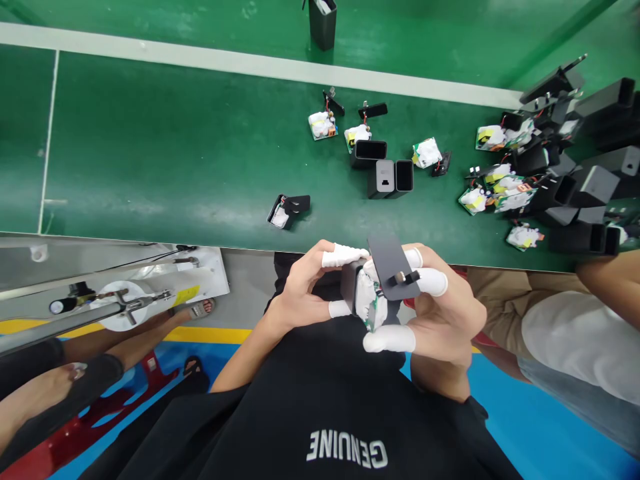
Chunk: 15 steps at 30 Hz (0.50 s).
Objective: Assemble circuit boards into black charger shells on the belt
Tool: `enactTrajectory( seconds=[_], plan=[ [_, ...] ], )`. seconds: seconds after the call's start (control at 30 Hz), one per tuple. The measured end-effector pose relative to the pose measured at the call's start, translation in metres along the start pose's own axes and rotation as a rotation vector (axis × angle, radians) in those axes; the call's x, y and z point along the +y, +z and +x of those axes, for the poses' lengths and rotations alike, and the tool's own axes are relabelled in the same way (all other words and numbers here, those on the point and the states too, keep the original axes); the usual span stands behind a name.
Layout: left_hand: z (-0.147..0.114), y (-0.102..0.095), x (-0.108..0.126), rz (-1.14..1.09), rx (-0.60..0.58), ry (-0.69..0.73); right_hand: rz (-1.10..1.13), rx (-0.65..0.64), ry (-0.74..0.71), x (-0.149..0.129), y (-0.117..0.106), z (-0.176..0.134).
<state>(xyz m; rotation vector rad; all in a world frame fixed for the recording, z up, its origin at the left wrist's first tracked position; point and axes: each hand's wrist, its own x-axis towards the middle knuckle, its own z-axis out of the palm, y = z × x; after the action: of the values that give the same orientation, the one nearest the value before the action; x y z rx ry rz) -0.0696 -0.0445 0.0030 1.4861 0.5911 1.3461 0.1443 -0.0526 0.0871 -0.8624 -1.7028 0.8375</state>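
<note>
Left hand point(305, 290), at lower centre of the frame, is gripping a black case point(350, 288); its fingers point(345, 255) are wearing white covers and clamping the case from above and below. Right hand point(445, 307), just right of it, is holding a black end plate point(393, 267) with plug pins; its covered index and middle fingers are pressing at the plate's right edge, the thumb lying below. Thumb contact is not showing clearly. A white-wrapped circuit board point(373, 300) is sitting between the two hands, its left side going into the mouth of the case, while the plate is standing tilted outside and overlapping the board's upper right. On the green counter point(175, 147) above, an open case with a loose plate point(289, 211) is lying near the front edge at centre. Upright black housings point(384, 179) are standing right of centre, with three wired boards point(427, 153) resting around them. At the right edge of the frame, a crowded group of housings and boards point(550, 173) is covering the counter. A metal lever device point(165, 287) is occupying the left, and a seated person in a white top point(580, 340) is showing at lower right.
</note>
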Motion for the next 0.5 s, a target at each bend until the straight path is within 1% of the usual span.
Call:
enactTrajectory(
  seconds=[0.17,0.37,0.5],
  plan=[
    [-0.0005,-0.0002,-0.0018,-0.035,-0.006,-0.003,0.027,0.012,-0.005,0.0029,0.0009,-0.002],
    [-0.0017,-0.0001,-0.0061,-0.085,-0.027,-0.011,0.006,0.026,-0.015,0.0038,0.0016,-0.0028],
    [-0.002,0.0006,-0.0064,-0.095,-0.018,-0.016,0.019,0.033,-0.003,0.0036,0.0011,-0.002]
  ],
)
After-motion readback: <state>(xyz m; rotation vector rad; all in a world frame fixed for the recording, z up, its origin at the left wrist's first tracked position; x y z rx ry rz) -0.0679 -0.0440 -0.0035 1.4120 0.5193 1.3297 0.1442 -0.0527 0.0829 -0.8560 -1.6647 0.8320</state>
